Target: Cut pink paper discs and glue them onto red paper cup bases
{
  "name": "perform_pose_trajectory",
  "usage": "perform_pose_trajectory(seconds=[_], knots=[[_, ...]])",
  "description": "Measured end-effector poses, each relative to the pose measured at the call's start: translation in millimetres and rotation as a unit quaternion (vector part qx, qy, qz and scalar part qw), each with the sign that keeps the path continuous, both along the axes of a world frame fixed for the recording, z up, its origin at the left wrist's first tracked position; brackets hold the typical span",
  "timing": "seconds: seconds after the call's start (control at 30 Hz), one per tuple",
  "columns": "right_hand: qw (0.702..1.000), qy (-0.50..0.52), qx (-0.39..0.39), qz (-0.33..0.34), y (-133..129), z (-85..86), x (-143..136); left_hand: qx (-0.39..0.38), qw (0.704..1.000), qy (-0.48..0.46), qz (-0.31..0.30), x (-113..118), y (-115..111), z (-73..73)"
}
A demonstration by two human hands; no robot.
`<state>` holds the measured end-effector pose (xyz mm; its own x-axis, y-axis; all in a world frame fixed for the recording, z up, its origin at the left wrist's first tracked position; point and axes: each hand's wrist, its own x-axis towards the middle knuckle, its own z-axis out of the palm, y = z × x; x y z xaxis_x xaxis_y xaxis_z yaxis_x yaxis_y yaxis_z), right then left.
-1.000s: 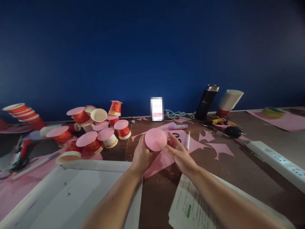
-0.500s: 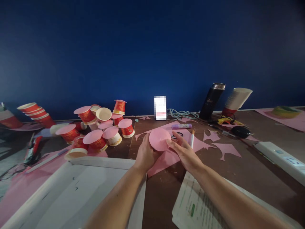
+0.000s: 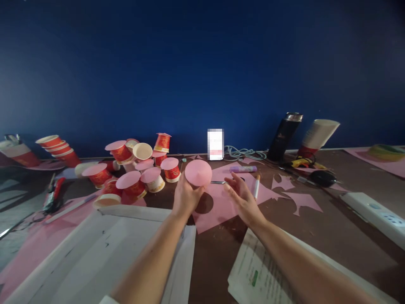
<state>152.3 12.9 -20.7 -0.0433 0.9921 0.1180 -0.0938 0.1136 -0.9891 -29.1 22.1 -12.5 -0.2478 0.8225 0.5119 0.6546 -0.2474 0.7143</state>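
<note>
Near the middle, my left hand (image 3: 186,196) grips something topped by a round pink paper disc (image 3: 198,172); what lies under the disc is hidden. To its right, my right hand (image 3: 242,198) is off the disc, fingers apart and holding nothing. Beneath both hands lies a pink paper sheet (image 3: 218,207) with a round hole. Scissors (image 3: 217,182) rest on that sheet, partly hidden by my right hand. A purple glue stick (image 3: 243,169) and a white-and-orange pen (image 3: 256,187) lie beyond and beside my right hand.
Several red cups (image 3: 131,185) with pink discs stand or lie at the left. Stacked cups (image 3: 60,150), a phone (image 3: 215,144), a cable (image 3: 245,153), a black flask (image 3: 284,137) and pink scraps (image 3: 305,201) are farther off. A power strip (image 3: 376,215) lies right, papers (image 3: 256,270) in front.
My right hand has let go of the pink disc. My left hand has moved the disc left and slightly up, uncovering the scissors and the hole in the sheet. The camera view has shifted slightly.
</note>
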Motion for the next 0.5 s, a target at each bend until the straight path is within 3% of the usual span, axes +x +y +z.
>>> perform_pose_trajectory(seconds=[0.1, 0.27, 0.33, 0.5], knots=[[0.999, -0.03, 0.025, -0.009, 0, -3.4, -2, 0.062, 0.998, -0.003, 0.03, -16, 2, 18.1], [0.994, -0.099, 0.034, 0.013, -4, -6.5, -2, 0.102, 0.981, 0.031, 0.162, -59, 1, 49.2], [0.992, -0.119, 0.045, 0.024, -4, -8.6, -2, 0.099, 0.975, 0.042, 0.194, -81, -2, 59.1], [0.989, -0.128, 0.062, 0.032, -5, -10.3, -2, 0.037, 0.939, 0.026, 0.342, -156, -17, 73.1]])
